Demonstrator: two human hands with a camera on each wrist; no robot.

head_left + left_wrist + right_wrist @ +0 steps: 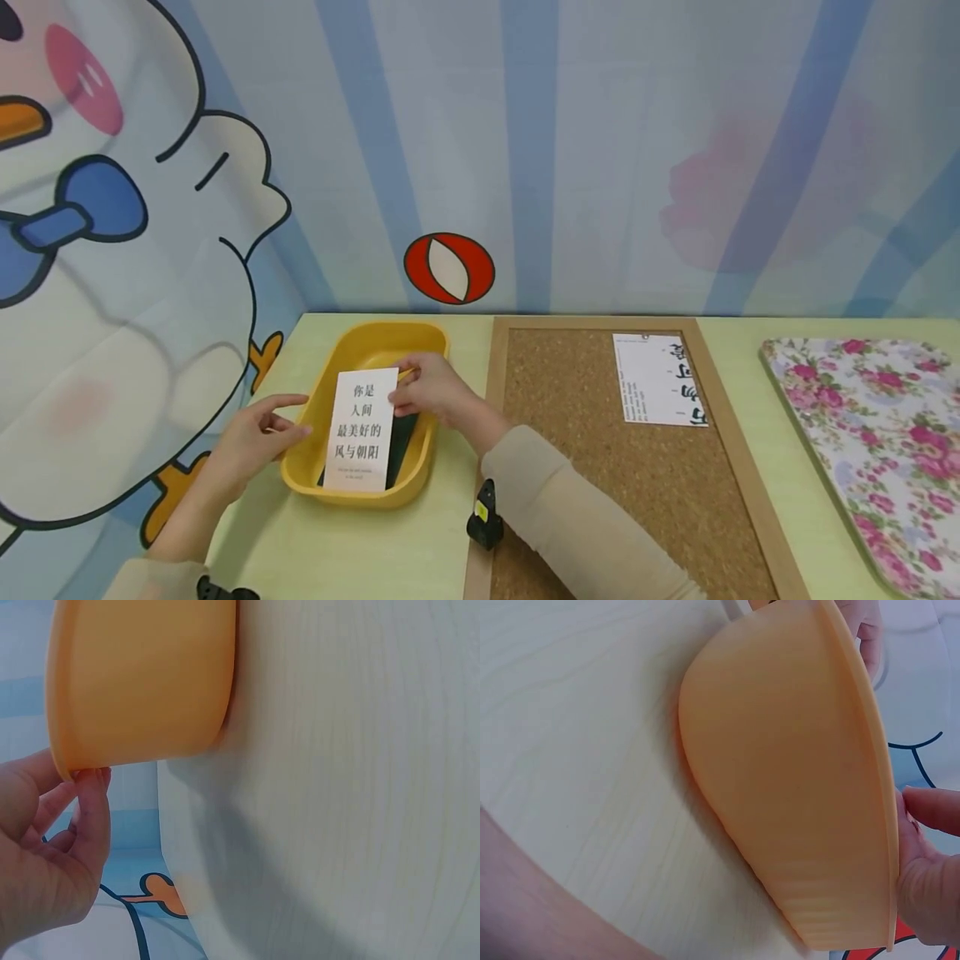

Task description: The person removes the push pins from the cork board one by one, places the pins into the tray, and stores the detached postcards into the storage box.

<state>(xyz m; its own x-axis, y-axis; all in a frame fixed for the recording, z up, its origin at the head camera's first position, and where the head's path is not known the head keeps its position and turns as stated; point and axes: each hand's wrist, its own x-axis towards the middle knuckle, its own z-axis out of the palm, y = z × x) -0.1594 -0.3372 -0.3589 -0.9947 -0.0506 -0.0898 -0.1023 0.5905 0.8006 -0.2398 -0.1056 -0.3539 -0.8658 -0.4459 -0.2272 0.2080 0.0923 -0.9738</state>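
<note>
A yellow plastic basin stands at the left of the table. Inside it, a white card printed with Chinese characters is tilted up, and a dark green card shows partly behind it. My right hand pinches the white card near its upper right corner; in the right wrist view, the basin wall hides the card. At the basin's left side, my left hand holds the rim between thumb and fingers, which the left wrist view shows at the rim's edge.
Right of the basin lies a cork board with a wooden frame, and a white printed card is on its upper right. A floral tray lies at the far right. A cartoon-printed backdrop rises behind the table.
</note>
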